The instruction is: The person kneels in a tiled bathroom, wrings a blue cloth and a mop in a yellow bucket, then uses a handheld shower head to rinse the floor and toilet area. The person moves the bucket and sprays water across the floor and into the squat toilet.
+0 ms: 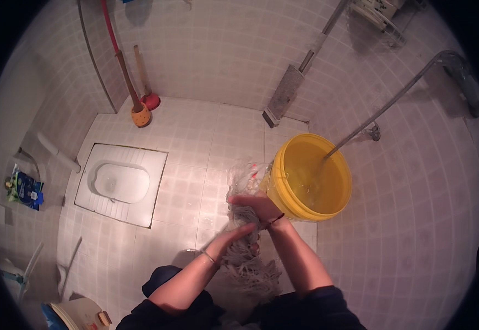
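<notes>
A grey string mop head (249, 268) hangs between my forearms, its wet strands gathered in both hands. My right hand (260, 206) is closed around the upper part of the strands. Just below it, my left hand (233, 239) grips the same bundle from the left. Loose strands stick out past my right hand, beside the wall of a yellow bucket (280, 185). Water stands in the bucket, and a grey flexible hose (381, 101) reaches down into it from the right.
A squat toilet (121, 183) is set in the tiled floor at left. Behind it stand a red plunger (150, 101) and a brush in an orange holder (141, 115). A flat mop (284, 93) leans on the far wall. A bin (80, 313) stands at lower left.
</notes>
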A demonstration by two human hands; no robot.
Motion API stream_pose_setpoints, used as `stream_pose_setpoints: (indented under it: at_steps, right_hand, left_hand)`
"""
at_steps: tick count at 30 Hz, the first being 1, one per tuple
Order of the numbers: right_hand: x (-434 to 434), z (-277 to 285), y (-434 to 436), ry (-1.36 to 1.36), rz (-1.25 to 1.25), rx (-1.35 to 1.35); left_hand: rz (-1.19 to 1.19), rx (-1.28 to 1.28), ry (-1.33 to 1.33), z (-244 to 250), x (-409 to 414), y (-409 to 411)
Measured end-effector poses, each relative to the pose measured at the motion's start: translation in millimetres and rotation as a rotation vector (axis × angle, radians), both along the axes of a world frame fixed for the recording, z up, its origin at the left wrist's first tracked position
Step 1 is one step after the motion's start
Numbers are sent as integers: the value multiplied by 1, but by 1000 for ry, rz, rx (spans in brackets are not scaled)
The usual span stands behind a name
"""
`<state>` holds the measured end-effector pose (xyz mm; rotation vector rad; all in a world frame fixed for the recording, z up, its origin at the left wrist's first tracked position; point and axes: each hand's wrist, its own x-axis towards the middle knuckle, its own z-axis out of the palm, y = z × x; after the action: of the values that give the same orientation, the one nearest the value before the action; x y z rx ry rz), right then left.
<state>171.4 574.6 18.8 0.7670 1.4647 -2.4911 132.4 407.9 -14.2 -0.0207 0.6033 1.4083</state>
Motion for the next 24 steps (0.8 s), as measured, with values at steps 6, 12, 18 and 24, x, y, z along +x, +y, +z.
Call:
stream_pose_setpoints:
  at_steps: [6,12,18,24]
  right_hand:
    - [-12,-30,-15,78,64,619]
    - [-9,-50,-37,-94,83,1151]
    - [1,2,-51,-334,336,1519]
    - [3,-12,11,-18,98,572]
  left_hand:
    - [124,-82,323,-33,22,12]
    - [409,-150,941,-68,43,18]
    - [297,-27,1216,-84,39,14]
    - [281,-21,282,-43,11,17]
